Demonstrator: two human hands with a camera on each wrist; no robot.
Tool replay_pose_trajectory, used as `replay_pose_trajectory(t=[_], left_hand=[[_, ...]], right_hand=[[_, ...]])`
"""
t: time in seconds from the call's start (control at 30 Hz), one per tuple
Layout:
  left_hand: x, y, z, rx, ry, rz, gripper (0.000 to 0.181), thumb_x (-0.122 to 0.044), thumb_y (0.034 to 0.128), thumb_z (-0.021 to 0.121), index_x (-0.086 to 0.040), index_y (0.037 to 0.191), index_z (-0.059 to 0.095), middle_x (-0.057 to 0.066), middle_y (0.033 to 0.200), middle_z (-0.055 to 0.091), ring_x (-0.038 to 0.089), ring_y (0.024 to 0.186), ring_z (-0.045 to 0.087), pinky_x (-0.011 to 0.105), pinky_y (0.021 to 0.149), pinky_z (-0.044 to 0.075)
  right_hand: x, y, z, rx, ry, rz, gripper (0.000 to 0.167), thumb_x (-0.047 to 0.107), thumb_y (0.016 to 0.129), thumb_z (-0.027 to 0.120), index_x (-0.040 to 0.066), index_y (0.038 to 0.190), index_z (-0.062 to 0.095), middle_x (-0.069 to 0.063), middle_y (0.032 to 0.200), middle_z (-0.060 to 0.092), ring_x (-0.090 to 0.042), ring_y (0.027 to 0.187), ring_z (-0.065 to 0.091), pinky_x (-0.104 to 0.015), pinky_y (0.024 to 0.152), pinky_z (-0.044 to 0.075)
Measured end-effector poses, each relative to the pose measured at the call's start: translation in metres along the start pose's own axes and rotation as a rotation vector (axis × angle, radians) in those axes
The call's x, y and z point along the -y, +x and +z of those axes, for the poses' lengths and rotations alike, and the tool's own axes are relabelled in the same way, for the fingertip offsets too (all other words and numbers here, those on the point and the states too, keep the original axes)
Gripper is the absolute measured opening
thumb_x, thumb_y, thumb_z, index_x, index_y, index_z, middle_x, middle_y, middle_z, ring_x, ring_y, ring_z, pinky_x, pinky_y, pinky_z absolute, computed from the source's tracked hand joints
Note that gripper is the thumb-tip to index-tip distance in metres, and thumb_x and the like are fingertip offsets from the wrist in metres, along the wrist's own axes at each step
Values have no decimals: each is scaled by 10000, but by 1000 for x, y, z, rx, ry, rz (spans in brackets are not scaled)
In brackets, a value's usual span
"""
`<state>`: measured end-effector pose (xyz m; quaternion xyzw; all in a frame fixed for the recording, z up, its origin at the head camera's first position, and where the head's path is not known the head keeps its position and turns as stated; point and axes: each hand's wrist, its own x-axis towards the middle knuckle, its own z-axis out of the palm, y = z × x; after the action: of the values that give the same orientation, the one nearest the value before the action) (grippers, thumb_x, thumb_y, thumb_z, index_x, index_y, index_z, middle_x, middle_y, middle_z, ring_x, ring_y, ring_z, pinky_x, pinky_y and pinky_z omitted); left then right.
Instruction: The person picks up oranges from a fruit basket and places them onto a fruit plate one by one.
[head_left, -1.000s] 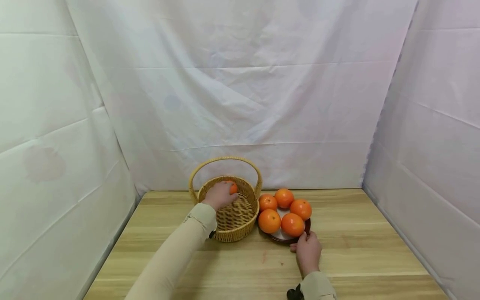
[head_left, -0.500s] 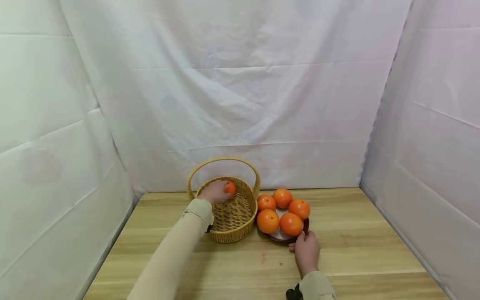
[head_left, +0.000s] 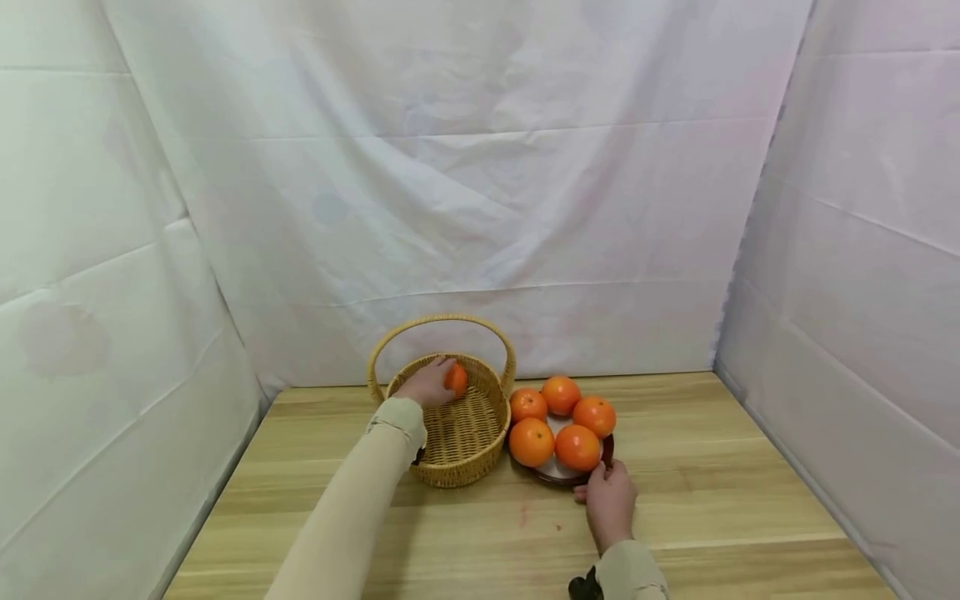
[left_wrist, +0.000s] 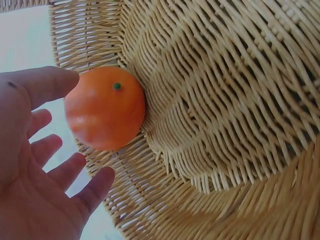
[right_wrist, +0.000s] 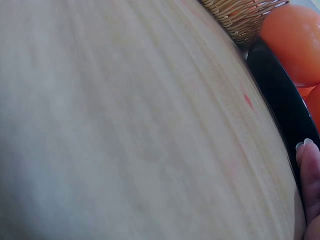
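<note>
A round wicker basket (head_left: 459, 477) with a tall arched handle stands at the centre of the table. One orange (left_wrist: 107, 112) with a green stem spot lies inside, against the woven wall. Reaching in from the left, my left hand (head_left: 429, 385) has its fingers spread; the thumb tip is at the orange, while the other fingers stand apart from it in the left wrist view. To the basket's right, a dark-rimmed plate (head_left: 551, 479) bears several oranges (head_left: 577, 448) in a ring. My right hand (head_left: 611, 500) grips the plate's near right rim, seen only partly in the right wrist view.
Basket and plate sit side by side, nearly touching, on a wood-grain table (head_left: 697, 483). White cloth (head_left: 480, 183) hangs behind and along both sides. The basket's handle (head_left: 442, 318) arches above its far part.
The whole head view has shifted slightly, so everything appears a little further left. Within the basket, my left hand has drawn back slightly from over the orange. The right hand stays at the plate rim.
</note>
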<state>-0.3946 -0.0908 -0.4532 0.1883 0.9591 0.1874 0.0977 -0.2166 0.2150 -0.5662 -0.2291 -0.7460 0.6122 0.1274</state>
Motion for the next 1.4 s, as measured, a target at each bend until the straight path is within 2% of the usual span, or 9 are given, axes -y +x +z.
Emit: replay_pose_trajectory(t=[0.07, 0.17, 0.23, 0.3, 0.53, 0.67, 1.03, 1.23, 1.4], left_hand=[[0, 1, 1, 12, -1, -5, 714, -203, 985, 622, -147, 1610, 282, 143, 1693, 166, 395, 1485, 349, 522, 1087, 434], [0, 3, 1, 37, 2, -20, 728, -133, 960, 621, -197, 1609, 297, 150, 1698, 136, 390, 1367, 487, 438, 858, 505], [1, 4, 2, 46, 1, -33, 740, -89, 940, 620, -226, 1602, 319, 166, 1695, 136, 368, 1246, 561, 384, 712, 465], [1, 5, 3, 51, 8, -46, 749, -63, 928, 617, -250, 1596, 334, 179, 1689, 151, 364, 1185, 575, 365, 659, 429], [-3, 10, 9, -3, 62, -106, 739, -123, 907, 662, -346, 1559, 393, 233, 1589, 265, 490, 1359, 402, 559, 886, 496], [-1, 15, 14, -35, 89, -141, 761, -182, 890, 722, -372, 1551, 396, 231, 1577, 284, 477, 1350, 409, 621, 955, 467], [2, 16, 16, -135, 131, -152, 633, -326, 936, 721, -286, 1511, 460, 267, 1410, 483, 476, 1223, 541, 649, 925, 481], [3, 19, 20, -158, 133, -151, 703, -291, 902, 772, -274, 1521, 439, 268, 1402, 484, 460, 1215, 554, 635, 914, 498], [2, 21, 27, -178, 84, -132, 738, -219, 866, 810, -246, 1510, 449, 238, 1457, 444, 461, 1191, 565, 608, 819, 543]], right_hand=[[0, 1, 2, -5, 4, -5, 426, 148, 1071, 342, -111, 1396, 430, -204, 875, 640, -198, 572, 676, -328, 534, 575], [-1, 3, 6, -10, 6, -13, 410, 144, 1066, 351, -112, 1372, 446, -198, 854, 651, -196, 559, 674, -327, 526, 573], [-1, 4, 7, -6, 6, -13, 403, 145, 1066, 354, -110, 1361, 453, -191, 843, 658, -195, 556, 675, -325, 525, 573], [-2, 4, 8, -1, 3, -10, 404, 144, 1066, 353, -110, 1365, 451, -191, 839, 660, -197, 556, 677, -326, 525, 574], [1, 3, 2, -20, -8, -5, 421, 148, 1068, 350, -111, 1389, 433, -200, 861, 655, -197, 563, 677, -323, 526, 574], [1, 4, 1, -28, -20, -2, 414, 151, 1071, 353, -105, 1384, 444, -195, 855, 663, -191, 559, 676, -322, 524, 572], [-1, 4, 3, -42, -27, -4, 389, 130, 1060, 374, -118, 1342, 473, -194, 819, 664, -186, 534, 669, -326, 508, 567], [-2, 4, 4, -44, -33, -10, 405, 142, 1063, 364, -113, 1363, 459, -198, 841, 656, -187, 548, 674, -326, 513, 570], [-3, 4, 4, -36, -20, -6, 396, 132, 1063, 361, -122, 1350, 458, -194, 833, 655, -188, 546, 673, -331, 512, 571]])
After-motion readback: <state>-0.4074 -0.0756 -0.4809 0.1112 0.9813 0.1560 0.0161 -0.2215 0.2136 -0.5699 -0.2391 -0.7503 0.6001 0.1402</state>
